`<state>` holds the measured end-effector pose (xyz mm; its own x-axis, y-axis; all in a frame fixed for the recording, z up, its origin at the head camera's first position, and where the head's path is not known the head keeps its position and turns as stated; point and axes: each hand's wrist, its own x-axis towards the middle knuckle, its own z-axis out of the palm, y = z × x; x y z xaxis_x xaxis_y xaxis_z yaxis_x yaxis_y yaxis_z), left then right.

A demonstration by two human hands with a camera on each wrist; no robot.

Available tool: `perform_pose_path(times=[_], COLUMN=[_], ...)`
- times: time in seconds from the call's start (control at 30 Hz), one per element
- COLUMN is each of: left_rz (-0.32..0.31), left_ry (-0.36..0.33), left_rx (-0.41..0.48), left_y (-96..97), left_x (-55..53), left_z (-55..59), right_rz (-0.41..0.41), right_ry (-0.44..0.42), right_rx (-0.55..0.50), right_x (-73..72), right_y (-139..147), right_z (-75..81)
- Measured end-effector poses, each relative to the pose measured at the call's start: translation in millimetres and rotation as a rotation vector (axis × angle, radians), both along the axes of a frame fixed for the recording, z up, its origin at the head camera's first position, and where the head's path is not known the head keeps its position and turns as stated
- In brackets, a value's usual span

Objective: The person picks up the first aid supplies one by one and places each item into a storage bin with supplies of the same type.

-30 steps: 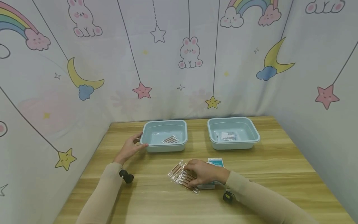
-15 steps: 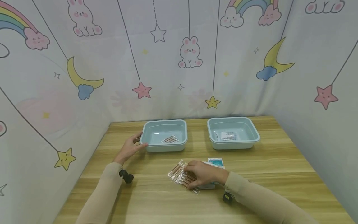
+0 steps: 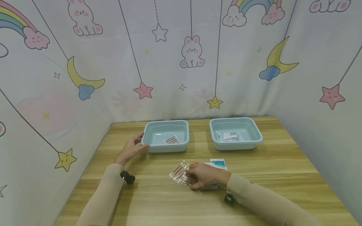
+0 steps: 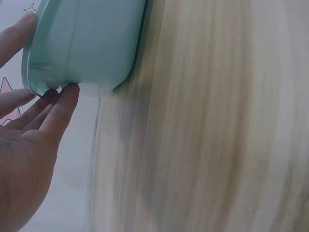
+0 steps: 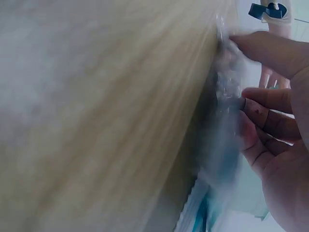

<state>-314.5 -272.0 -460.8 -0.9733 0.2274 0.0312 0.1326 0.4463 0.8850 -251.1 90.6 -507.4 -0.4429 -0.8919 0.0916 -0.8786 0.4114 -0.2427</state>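
Clear packets of brown swabs (image 3: 178, 172) lie at the near middle of the wooden table (image 3: 158, 201), their right part pinched between the thumb and curled fingers of the right hand (image 3: 205, 174). Teal-and-white sachets (image 3: 218, 162) lie beside and partly behind that hand. Farther left, the left hand (image 3: 131, 150) touches the left end of the left tray (image 3: 167, 149) with spread, fairly straight fingers; more swabs (image 3: 172, 139) lie inside. The right tray (image 3: 237, 146), far right, holds a small packet (image 3: 230, 136)
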Motion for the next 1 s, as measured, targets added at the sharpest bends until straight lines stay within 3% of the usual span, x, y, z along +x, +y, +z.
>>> perform_pose_path(times=[0.27, 0.53, 1.0], left_rz=[0.007, 0.010, 0.000], left_ry=[0.018, 0.025, 0.030], left_rx=[-0.015, -0.019, -0.024], left_y=[0.5, 0.9, 1.9], left_x=[1.1, 1.5, 3.9], left_z=[1.7, 1.8, 2.5], right_rz=[0.015, 0.048, -0.031], right_ry=[-0.052, -0.046, -0.161], right_rx=[-0.001, -0.024, -0.126], right_x=[-1.7, -3.4, -7.1], right_y=[-1, -1, 5], right_z=[2.8, 7.1, 11.5])
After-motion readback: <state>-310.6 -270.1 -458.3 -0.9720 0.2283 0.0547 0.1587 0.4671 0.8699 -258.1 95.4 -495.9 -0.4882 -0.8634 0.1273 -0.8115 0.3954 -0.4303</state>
